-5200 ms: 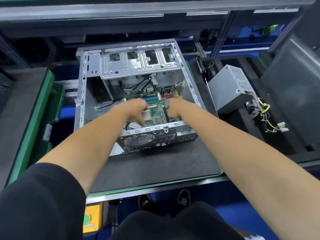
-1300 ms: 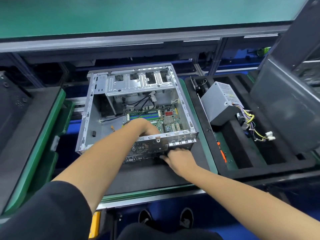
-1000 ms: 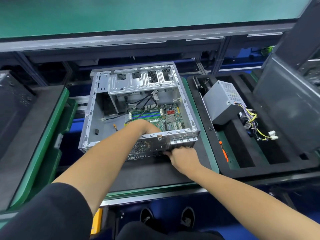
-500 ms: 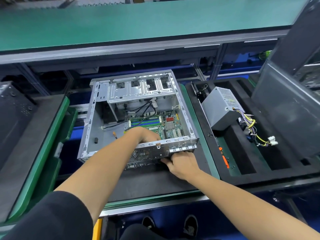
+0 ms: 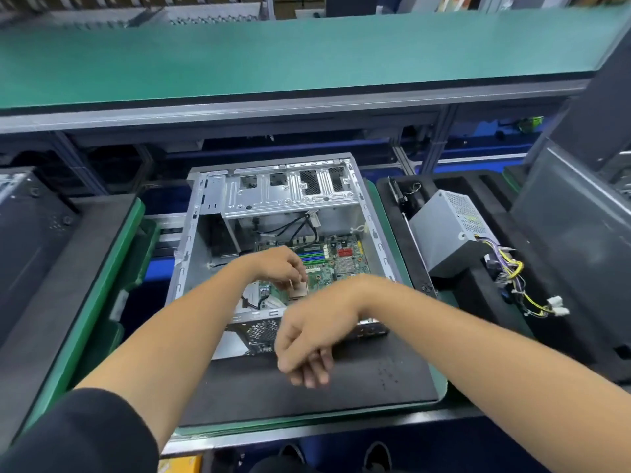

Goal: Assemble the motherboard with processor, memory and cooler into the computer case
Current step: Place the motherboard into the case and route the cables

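The silver computer case [image 5: 290,196] lies open on a black mat [image 5: 382,377]. The green motherboard [image 5: 345,264] sits inside it, with blue memory slots and a small heatsink showing. My left hand [image 5: 278,268] reaches into the case, its bent fingertips on the board beside the tan processor socket [image 5: 299,289]. Whether it grips anything is hidden. My right hand [image 5: 309,349] hangs in front of the case's rear panel [image 5: 259,332], wrist bent, fingers loose and pointing down, holding nothing. No cooler is visible.
A grey power supply [image 5: 447,233] with yellow and black wires rests in a black foam tray [image 5: 478,302] to the right. A dark grey panel [image 5: 573,254] leans beyond it. A green-rimmed pallet [image 5: 112,268] lies left. A green conveyor shelf [image 5: 307,56] runs overhead.
My right hand has let go of the case's rear panel and pulled back toward me. My left hand shifted deeper onto the board near the socket. The view tilted up.
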### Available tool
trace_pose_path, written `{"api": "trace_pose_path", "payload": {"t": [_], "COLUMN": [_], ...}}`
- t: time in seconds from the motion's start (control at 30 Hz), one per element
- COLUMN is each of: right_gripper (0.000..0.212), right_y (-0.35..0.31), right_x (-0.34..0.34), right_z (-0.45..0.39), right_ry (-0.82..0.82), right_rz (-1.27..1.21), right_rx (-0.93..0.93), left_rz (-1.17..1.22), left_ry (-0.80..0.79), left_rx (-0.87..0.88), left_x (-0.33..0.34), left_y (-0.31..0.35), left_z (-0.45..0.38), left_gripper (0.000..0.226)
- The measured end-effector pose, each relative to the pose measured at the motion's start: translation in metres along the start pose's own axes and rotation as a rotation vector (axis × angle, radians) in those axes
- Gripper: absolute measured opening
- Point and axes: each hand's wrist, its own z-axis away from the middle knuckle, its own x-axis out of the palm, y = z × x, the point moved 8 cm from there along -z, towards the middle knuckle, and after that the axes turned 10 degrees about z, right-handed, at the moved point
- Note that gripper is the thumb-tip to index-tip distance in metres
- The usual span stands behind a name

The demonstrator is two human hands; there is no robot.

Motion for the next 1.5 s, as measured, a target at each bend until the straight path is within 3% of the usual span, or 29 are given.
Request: {"api": "trace_pose_path", "payload": {"t": [0.1, 0.2, 0.3, 0.43, 0.6, 0.7, 0.93, 1.13, 1.5], "right_gripper": [0.022, 0.015, 0.015, 0.048, 0.035, 0.024, 0.029, 0.031, 0.020], "right_y": [0.013, 0.055, 0.087, 0.105, 0.106, 0.107, 0.107, 0.099, 0.102], "right_x": [-0.072, -0.126, -0.125, -0.105, -0.101, -0.094, -0.087, -0.088, -0.091], "right_z": [0.014, 0.014, -0.018, -0.060, -0.080, -0.084, -0.078, -0.081, -0.086], "right_ry": [0.309, 0.615, 0.514, 0.328, 0.303, 0.275, 0.281, 0.305, 0.293], "right_rz": [-0.043, 0.114, 0.266, 0.296, 0.248, 0.210, 0.193, 0.377, 0.365], "right_rx": [0.016, 0.179, 0.300, 0.357, 0.315, 0.296, 0.300, 0.289, 0.257], "left_rz": [-0.222, -0.261, -0.269, -0.204, 0.108, 0.126, 0.218, 0.248, 0.265], "left_ry": [0.186, 0.118, -0.006, -0.045, -0.132, -0.226, -0.422, -0.442, -0.423], "left_rx": [0.038, -0.045, -0.079, -0.102, -0.277, -0.353, -0.476, -0.502, -0.512], "left_x": [-0.033, -0.038, -0.027, -0.020, -0.003, 0.005, 0.023, 0.023, 0.023], "left_y": [-0.009, -0.032, -0.046, -0.055, -0.073, -0.076, -0.080, -0.079, -0.084], "left_z": [0.003, 0.008, 0.011, 0.011, 0.018, 0.021, 0.029, 0.032, 0.028], "left_gripper": [0.017, 0.014, 0.011, 0.019, 0.022, 0.025, 0.024, 0.027, 0.032]}}
